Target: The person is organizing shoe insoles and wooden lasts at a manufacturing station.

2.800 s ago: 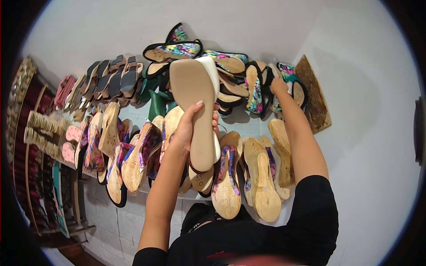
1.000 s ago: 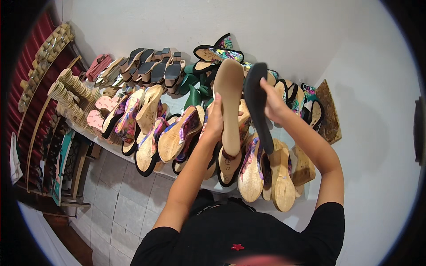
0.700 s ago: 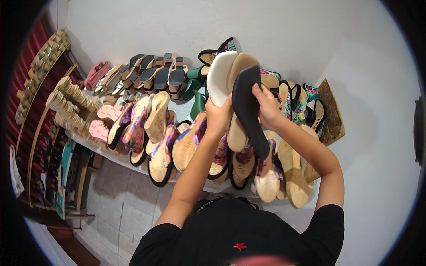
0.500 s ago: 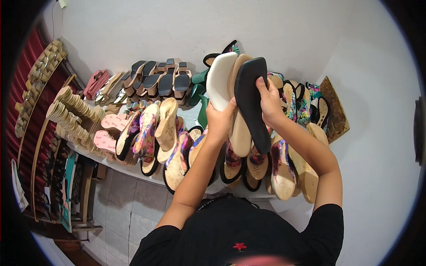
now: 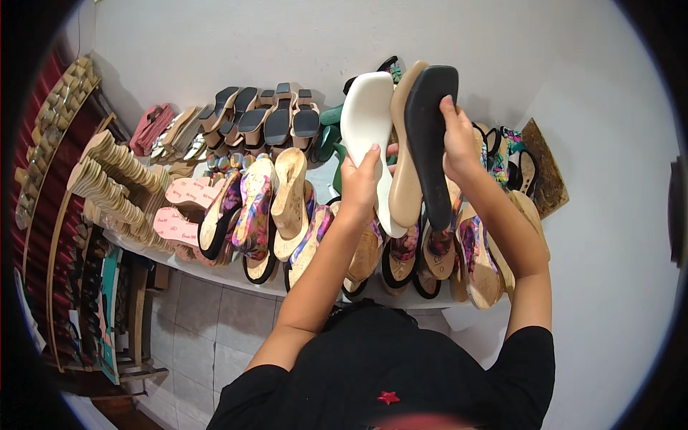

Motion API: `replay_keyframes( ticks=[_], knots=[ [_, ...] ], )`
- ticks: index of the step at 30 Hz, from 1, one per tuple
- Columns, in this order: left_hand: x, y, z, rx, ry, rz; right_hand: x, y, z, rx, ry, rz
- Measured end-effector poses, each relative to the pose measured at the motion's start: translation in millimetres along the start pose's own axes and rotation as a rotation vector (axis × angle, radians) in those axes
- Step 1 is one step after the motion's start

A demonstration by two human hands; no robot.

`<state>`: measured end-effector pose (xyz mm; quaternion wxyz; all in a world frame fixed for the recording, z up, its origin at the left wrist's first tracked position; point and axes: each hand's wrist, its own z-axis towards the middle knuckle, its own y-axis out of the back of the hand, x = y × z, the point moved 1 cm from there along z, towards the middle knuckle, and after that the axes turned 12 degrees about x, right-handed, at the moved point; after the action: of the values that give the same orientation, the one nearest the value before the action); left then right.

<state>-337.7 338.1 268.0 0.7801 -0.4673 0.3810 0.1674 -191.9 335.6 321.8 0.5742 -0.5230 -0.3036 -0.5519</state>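
Note:
Above the table, my left hand (image 5: 360, 185) is closed round a white shoe sole (image 5: 367, 107), thumb on its face and fingertips showing past its right edge. My right hand (image 5: 461, 149) grips a black shoe sole (image 5: 428, 122), its thumb pressed on the upper right part. Against the black sole's left side lies a beige sole (image 5: 406, 183), seemingly held in the same grip; the fingers behind are hidden. All three stand roughly upright, toes up, with a narrow gap between the white and beige ones. Floral wedge sandals (image 5: 479, 261) sit just below my hands.
The table (image 5: 276, 284) is crowded with shoes: cork wedges (image 5: 289, 190), pink soles (image 5: 178, 226), black-topped heeled sandals (image 5: 278, 125) and stacked beige soles (image 5: 93, 183). A brown board (image 5: 550, 168) leans at the right wall. Wooden racks (image 5: 61, 208) stand left, before a red curtain.
The white sole has swung away from the beige one, opening a gap between them. My hands have shifted slightly up and right with the soles, and the head view has moved a little.

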Motion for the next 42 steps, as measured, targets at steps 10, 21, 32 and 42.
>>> replay_keyframes(
  ticks=[10, 21, 32, 42],
  knots=[
    [-3, 7, 6, 0.03, 0.051, -0.089, 10, 15, 6, 0.075, -0.018, 0.102],
    [-6, -9, -6, 0.048, 0.105, -0.121, 3, 8, -13, 0.306, -0.115, 0.039],
    [18, -28, -12, 0.139, 0.055, -0.202, 15, 47, -15, 0.257, -0.119, 0.175],
    [52, -75, -17, 0.077, 0.044, -0.225, 27, 80, -32, 0.096, 0.047, -0.015]
  ],
)
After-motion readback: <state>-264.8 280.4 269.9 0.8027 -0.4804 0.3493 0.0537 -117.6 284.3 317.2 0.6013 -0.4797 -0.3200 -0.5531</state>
